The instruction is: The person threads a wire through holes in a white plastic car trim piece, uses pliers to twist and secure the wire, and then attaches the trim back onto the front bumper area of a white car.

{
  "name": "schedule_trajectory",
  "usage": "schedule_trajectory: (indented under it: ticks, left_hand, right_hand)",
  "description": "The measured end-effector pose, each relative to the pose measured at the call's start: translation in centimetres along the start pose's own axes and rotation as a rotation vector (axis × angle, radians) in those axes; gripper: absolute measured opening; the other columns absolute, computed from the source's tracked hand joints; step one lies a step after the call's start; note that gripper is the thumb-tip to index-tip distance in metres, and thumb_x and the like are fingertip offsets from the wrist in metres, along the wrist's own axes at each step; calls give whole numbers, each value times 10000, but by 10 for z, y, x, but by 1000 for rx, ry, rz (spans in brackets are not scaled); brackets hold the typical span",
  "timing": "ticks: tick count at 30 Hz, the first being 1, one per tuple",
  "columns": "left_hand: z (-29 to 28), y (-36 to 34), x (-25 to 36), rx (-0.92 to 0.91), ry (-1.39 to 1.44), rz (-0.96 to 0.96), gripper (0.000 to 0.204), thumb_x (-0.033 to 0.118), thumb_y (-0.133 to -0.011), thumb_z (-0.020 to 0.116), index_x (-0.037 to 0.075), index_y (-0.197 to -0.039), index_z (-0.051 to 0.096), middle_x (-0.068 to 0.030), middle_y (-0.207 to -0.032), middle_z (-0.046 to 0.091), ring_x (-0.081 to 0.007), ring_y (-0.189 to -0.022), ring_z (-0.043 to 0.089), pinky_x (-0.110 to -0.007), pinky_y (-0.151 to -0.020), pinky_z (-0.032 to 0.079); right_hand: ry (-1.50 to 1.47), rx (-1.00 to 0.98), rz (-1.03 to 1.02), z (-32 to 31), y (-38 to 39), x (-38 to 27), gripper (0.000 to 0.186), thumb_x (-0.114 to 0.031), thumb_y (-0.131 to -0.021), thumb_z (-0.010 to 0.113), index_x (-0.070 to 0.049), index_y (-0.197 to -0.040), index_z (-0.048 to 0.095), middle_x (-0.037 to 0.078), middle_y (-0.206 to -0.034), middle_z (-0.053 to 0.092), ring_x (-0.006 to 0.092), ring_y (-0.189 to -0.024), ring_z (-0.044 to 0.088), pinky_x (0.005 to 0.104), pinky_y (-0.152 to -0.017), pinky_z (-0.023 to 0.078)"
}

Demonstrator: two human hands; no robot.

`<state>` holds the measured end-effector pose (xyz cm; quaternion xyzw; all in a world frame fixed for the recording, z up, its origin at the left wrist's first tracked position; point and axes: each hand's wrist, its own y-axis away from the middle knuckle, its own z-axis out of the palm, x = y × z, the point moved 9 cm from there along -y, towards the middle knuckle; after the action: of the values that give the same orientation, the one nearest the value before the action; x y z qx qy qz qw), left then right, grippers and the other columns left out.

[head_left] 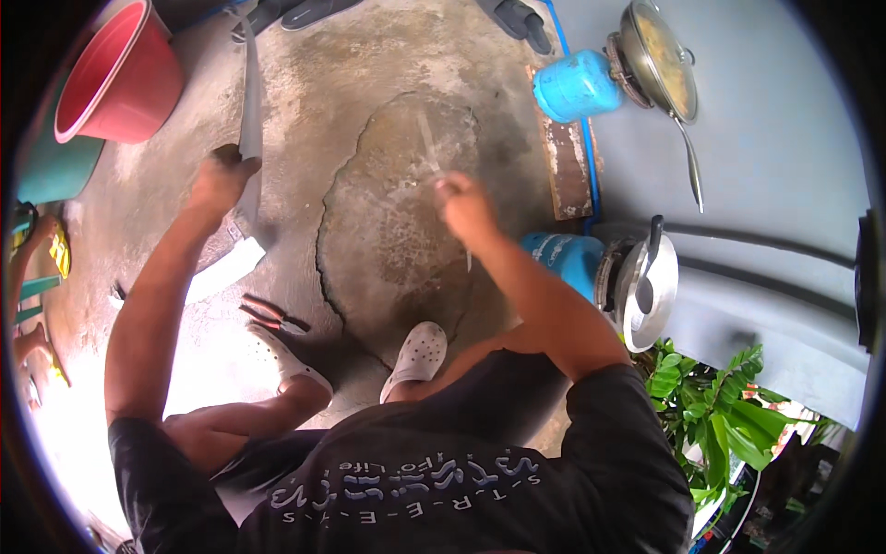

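Observation:
My left hand [221, 180] is closed around a long, flat, pale grey strip [251, 102], which stands out far beyond the hand and also shows below it. Whether it is metal or plastic I cannot tell. Over the cracked concrete patch, my right hand [464, 208] is closed on a thin, pale, stick-like thing [427, 140], smeared by motion; its kind is not clear. The hands are apart. Red-handled pliers [268, 316] lie on the floor by my left shoe. A white piece [224, 270] lies below my left hand, partly behind the forearm.
A pink bucket [138, 83] and a green container [60, 166] stand at the left. At the right, a lidded pan [657, 55] and a pot [646, 305] sit on burners over blue gas cylinders [580, 85]. Green plants [711, 397] grow nearby. Dark slippers [517, 20] lie at the far side.

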<state>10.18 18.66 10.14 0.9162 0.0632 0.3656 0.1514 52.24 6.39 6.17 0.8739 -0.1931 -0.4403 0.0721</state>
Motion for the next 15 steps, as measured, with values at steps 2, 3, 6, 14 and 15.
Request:
schedule_trajectory:
  ticks: [2,3,6,14,15]
  left_hand:
    - [-13,18,-6,-108,-91,-14,371,297,-976,719,-23,-1161,688,-138,-986,701,-227,-905,617,-398,-838,503]
    - [-8,20,-13,-199,20,58,375,282,-986,708,-31,-1188,671,-131,-1005,693,-219,-926,615,-394,-850,501]
    - [-26,54,-38,-334,135,46,369,232,-998,694,-51,-1228,640,-134,-1051,698,-209,-956,622,-376,-860,504]
    - [-33,111,-97,-234,23,-51,289,76,-880,765,-42,-1107,630,-122,-967,700,-166,-899,654,-359,-823,548]
    - [-25,101,-89,-251,20,21,367,92,-836,817,-42,-1125,635,-133,-969,713,-191,-915,675,-373,-827,553]
  right_hand:
    - [-280,42,296,-11,-41,78,185,-240,-1010,685,-79,-1063,760,168,-888,747,342,-840,700,438,-769,541]
    - [-56,240,167,-44,-62,109,185,-219,-995,683,-67,-1054,769,161,-917,751,329,-855,693,436,-789,536]
    - [-158,223,211,-63,-106,131,249,-158,-945,675,-14,-1125,771,214,-1044,770,354,-944,722,450,-831,535]
    - [179,393,407,-44,-233,160,434,-321,-903,742,37,-1147,771,231,-1122,778,395,-1064,736,514,-893,558]
    - [288,420,403,-75,-267,190,455,-352,-913,721,40,-1141,768,232,-1138,775,391,-1070,735,518,-892,559]
